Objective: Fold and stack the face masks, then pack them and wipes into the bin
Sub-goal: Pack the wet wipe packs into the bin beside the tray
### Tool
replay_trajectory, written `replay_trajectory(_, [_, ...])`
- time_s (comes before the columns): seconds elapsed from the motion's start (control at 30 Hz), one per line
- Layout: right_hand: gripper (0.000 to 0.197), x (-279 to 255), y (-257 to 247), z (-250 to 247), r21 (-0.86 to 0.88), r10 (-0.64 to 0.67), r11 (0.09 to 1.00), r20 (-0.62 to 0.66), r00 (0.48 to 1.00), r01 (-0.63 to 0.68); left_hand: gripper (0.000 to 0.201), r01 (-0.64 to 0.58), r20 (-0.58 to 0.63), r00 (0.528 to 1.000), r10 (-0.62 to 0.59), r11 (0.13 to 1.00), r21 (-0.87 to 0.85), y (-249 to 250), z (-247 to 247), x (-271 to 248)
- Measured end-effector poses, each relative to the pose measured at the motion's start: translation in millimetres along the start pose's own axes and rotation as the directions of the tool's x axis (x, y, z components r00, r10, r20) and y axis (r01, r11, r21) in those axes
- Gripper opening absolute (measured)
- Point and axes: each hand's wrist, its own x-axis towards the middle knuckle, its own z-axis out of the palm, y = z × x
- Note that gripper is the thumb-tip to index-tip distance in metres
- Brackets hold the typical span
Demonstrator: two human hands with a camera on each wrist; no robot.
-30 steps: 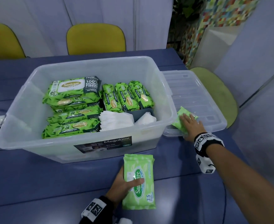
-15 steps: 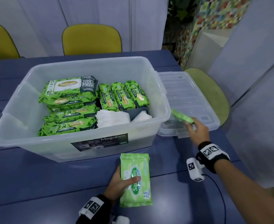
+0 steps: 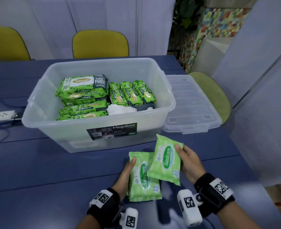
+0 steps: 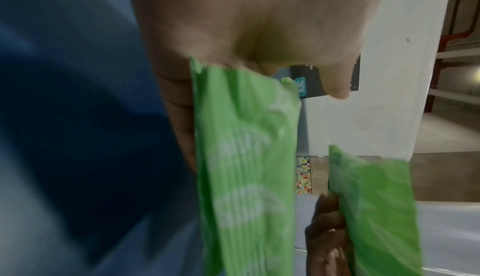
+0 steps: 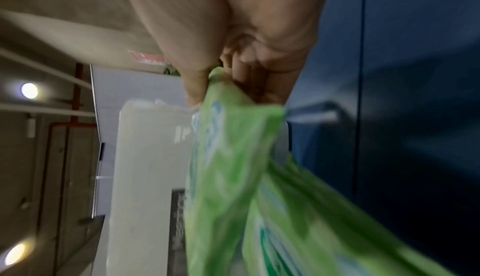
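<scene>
In front of the clear bin (image 3: 168, 103) my left hand (image 3: 125, 171) grips a small light-green wipes pack (image 3: 144, 180) by its left edge, thumb on top. My right hand (image 3: 188, 163) holds a second small wipes pack (image 3: 167, 161) by its right edge, tilted and overlapping the first one. The left wrist view shows the first pack (image 4: 246, 157) and the second pack (image 4: 371, 208) edge-on; in the blurred right wrist view the second pack (image 5: 228, 157) is in front. Inside the bin lie dark-green wipes packs (image 3: 83, 90), three upright ones (image 3: 131, 95), and white folded masks (image 3: 120, 109).
The bin's clear lid (image 3: 191, 104) lies flat on the blue table (image 3: 37, 171) to the right of the bin. A white power strip (image 3: 0, 115) sits at the left edge. Yellow chairs (image 3: 100, 43) stand behind the table and a green chair (image 3: 217, 96) to the right.
My right hand lifted the second small pack off the lid and carried it back toward me, over the first pack. My left hand has kept hold of its pack.
</scene>
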Motion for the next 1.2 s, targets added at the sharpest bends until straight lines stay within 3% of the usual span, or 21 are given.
replay_trajectory(0.13, [0.023, -22, 25, 22, -0.137, 0.053, 0.990, 0.138, 0.989, -0.034, 0.078, 0.048, 0.112, 0.993, -0.039, 0.996, -0.078, 0, 3, -11])
replay_trajectory(0.2, [0.026, -27, 31, 29, -0.224, 0.027, 0.975, 0.155, 0.988, 0.009, 0.082, -0.013, 0.095, 0.995, 0.014, 1.000, -0.014, -4, -3, -13])
replay_trajectory(0.27, [0.023, -30, 38, 34, -0.316, -0.020, 0.946, 0.168, 0.986, 0.073, 0.092, -0.109, 0.065, 0.993, 0.100, 0.982, 0.153, -7, -11, -13])
replay_trajectory(0.33, [0.032, -33, 47, 38, -0.473, -0.057, 0.869, 0.191, 0.980, 0.143, 0.093, -0.157, 0.073, 0.987, 0.141, 0.941, 0.301, -8, -16, -15])
replay_trajectory(0.43, [0.057, -33, 57, 34, -0.696, -0.132, 0.673, 0.220, 0.967, 0.250, 0.088, -0.192, 0.053, 0.980, 0.191, 0.844, 0.501, -3, -26, -19])
replay_trajectory(0.47, [0.061, -33, 54, 33, -0.731, -0.172, 0.610, 0.254, 0.952, 0.305, 0.086, -0.221, 0.063, 0.970, 0.233, 0.748, 0.626, 0, -30, -22])
replay_trajectory(0.5, [0.071, -33, 50, 33, -0.750, -0.188, 0.543, 0.330, 0.925, 0.378, 0.085, -0.237, 0.093, 0.959, 0.269, 0.578, 0.781, 5, -32, -25])
replay_trajectory(0.57, [0.100, -30, 44, 36, -0.743, -0.129, 0.410, 0.527, 0.840, 0.529, 0.084, -0.253, 0.206, 0.925, 0.318, 0.112, 0.961, 11, -35, -30])
replay_trajectory(0.6, [0.111, -29, 45, 38, -0.731, -0.068, 0.377, 0.590, 0.804, 0.568, 0.081, -0.292, 0.292, 0.893, 0.343, -0.054, 0.955, 12, -35, -30])
replay_trajectory(0.63, [0.120, -28, 49, 40, -0.725, -0.007, 0.380, 0.618, 0.786, 0.574, 0.076, -0.357, 0.388, 0.846, 0.366, -0.152, 0.922, 12, -34, -29])
replay_trajectory(0.7, [0.125, -26, 61, 45, -0.699, 0.036, 0.480, 0.619, 0.784, 0.530, 0.068, -0.445, 0.516, 0.759, 0.397, -0.262, 0.856, 10, -32, -26])
replay_trajectory(0.73, [0.121, -27, 67, 47, -0.674, 0.016, 0.545, 0.603, 0.798, 0.498, 0.067, -0.434, 0.523, 0.749, 0.406, -0.296, 0.851, 9, -30, -26])
replay_trajectory(0.83, [0.091, -26, 77, 46, -0.578, -0.095, 0.683, 0.536, 0.839, 0.447, 0.068, -0.288, 0.428, 0.791, 0.437, -0.352, 0.891, 5, -29, -22])
replay_trajectory(0.9, [0.072, -25, 82, 42, -0.503, -0.132, 0.768, 0.480, 0.867, 0.396, 0.074, -0.242, 0.382, 0.753, 0.536, -0.315, 0.918, 2, -31, -20])
replay_trajectory(0.93, [0.070, -24, 84, 38, -0.446, -0.148, 0.817, 0.451, 0.880, 0.366, 0.080, -0.252, 0.347, 0.714, 0.608, -0.240, 0.938, 1, -33, -19])
replay_trajectory(1.0, [0.076, -18, 88, 29, -0.349, -0.174, 0.882, 0.385, 0.906, 0.317, 0.098, -0.319, 0.196, 0.708, 0.678, 0.059, 0.946, 3, -42, -20])
replay_trajectory(1.07, [0.087, -12, 90, 20, -0.300, -0.167, 0.913, 0.344, 0.924, 0.277, 0.120, -0.444, 0.093, 0.785, 0.612, 0.451, 0.774, -1, -59, -14])
replay_trajectory(1.1, [0.091, -11, 90, 16, -0.285, -0.150, 0.925, 0.332, 0.931, 0.251, 0.130, -0.454, 0.086, 0.829, 0.552, 0.576, 0.680, -6, -69, -10])
replay_trajectory(1.13, [0.093, -10, 92, 13, -0.275, -0.128, 0.935, 0.328, 0.936, 0.224, 0.136, -0.426, 0.101, 0.872, 0.480, 0.638, 0.642, -10, -76, -5])
replay_trajectory(1.2, [0.094, -10, 94, 10, -0.287, -0.078, 0.940, 0.340, 0.937, 0.183, 0.137, -0.341, 0.162, 0.929, 0.332, 0.603, 0.721, -19, -85, 6])
